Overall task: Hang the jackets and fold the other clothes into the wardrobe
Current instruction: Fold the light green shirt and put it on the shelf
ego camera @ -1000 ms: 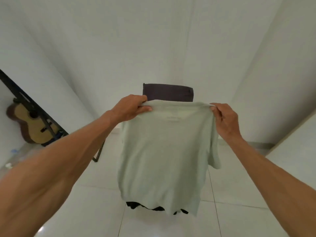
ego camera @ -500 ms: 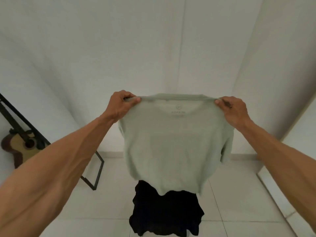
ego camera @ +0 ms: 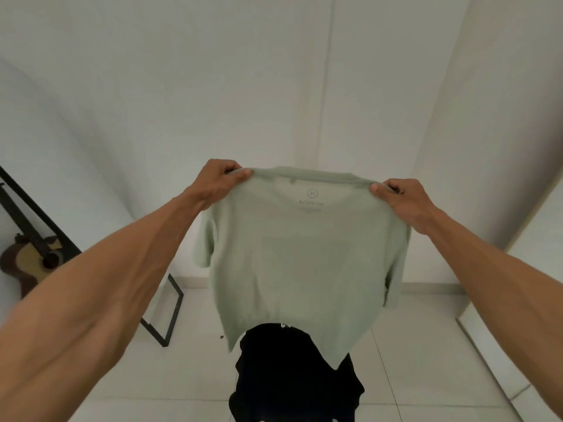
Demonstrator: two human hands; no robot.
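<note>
Up in front of the white wall (ego camera: 274, 86), a pale green T-shirt (ego camera: 301, 263) hangs spread between both hands, well above the tiled floor (ego camera: 426, 360). The left hand (ego camera: 217, 182) pinches its left shoulder, fingers (ego camera: 240, 175) curled over the seam; the right hand (ego camera: 402, 199) grips the right shoulder the same way. A printed neck label faces the camera. Below the hem sits a black garment (ego camera: 292, 376); what it rests on I cannot tell. Far left, a guitar (ego camera: 30, 263) leans behind a black metal frame (ego camera: 170, 315).
</note>
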